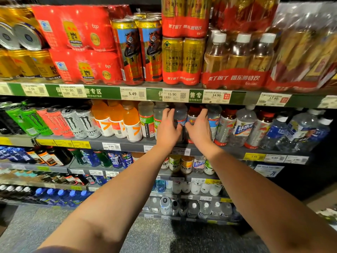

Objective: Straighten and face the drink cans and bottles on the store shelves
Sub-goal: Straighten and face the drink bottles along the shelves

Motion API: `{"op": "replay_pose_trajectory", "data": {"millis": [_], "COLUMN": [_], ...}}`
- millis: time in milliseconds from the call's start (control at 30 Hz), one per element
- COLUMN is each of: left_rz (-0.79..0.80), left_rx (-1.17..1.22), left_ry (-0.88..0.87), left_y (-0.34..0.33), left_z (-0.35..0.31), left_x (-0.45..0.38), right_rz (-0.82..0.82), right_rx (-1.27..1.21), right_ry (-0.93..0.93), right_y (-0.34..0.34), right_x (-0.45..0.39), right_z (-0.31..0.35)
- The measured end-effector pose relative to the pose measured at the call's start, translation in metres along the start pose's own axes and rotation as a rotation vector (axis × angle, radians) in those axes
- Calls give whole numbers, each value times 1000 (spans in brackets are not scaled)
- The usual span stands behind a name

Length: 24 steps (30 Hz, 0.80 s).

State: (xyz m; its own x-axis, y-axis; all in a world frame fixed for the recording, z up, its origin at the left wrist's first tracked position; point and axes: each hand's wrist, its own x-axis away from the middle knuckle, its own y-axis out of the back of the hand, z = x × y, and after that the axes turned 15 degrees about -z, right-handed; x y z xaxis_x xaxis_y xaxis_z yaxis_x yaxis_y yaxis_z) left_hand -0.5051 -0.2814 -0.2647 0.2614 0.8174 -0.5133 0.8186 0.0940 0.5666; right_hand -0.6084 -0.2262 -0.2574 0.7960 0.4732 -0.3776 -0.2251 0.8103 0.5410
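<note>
While both bare arms reach forward at the middle, the store shelving (109, 141) fills the view from top to floor, tier upon tier of drinks. On the top tier, red shrink-wrapped packs of cans (76, 42) are stacked two high, beside two tall cans (138, 50) with a motorcycle picture, a wrapped pack of gold cans (182, 57), and a wrapped pack of white-capped bottles (238, 59) filled with amber liquid. A strip of price tags (133, 93) runs along that tier's front edge.

One tier down, energy drink cans (54, 121) in green, pink-red and silver lean at the left. Next come bottles of orange drink (116, 119), then clear bottles with green labels (146, 119), and farther right clear water bottles (242, 125) with white caps.

Between those groups, the left hand (168, 128) curls around a clear bottle with a blue label (180, 115), fingers on its left side and thumb toward the front. Just beside it, the right hand (198, 130) grips a red-capped bottle (193, 115), fingers reaching over its right shoulder. Both bottles stand upright on this second tier, touching their neighbours. The thumbs of the two hands nearly meet.
</note>
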Motion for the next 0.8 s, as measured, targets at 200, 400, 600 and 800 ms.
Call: {"op": "replay_pose_trajectory", "data": {"millis": [200,400,600,800], "left_rz": [-27,-4,145,206], "left_rx": [46,69,9,1], "left_ry": [-23,-201,-98,-46], "left_y": [2,-9,-27,-39], "left_z": [2,-18,-45,-46], "left_x": [7,16,13,11], "right_rz": [-53,-136,-323,-162], "right_rx": [-28,-149,-146,-33], "right_ry": [61,-10,50,38], "right_y": [3,20,38,42], "right_x": [11,13,3,-14], "right_z": [-5,-11,-31,-34]}}
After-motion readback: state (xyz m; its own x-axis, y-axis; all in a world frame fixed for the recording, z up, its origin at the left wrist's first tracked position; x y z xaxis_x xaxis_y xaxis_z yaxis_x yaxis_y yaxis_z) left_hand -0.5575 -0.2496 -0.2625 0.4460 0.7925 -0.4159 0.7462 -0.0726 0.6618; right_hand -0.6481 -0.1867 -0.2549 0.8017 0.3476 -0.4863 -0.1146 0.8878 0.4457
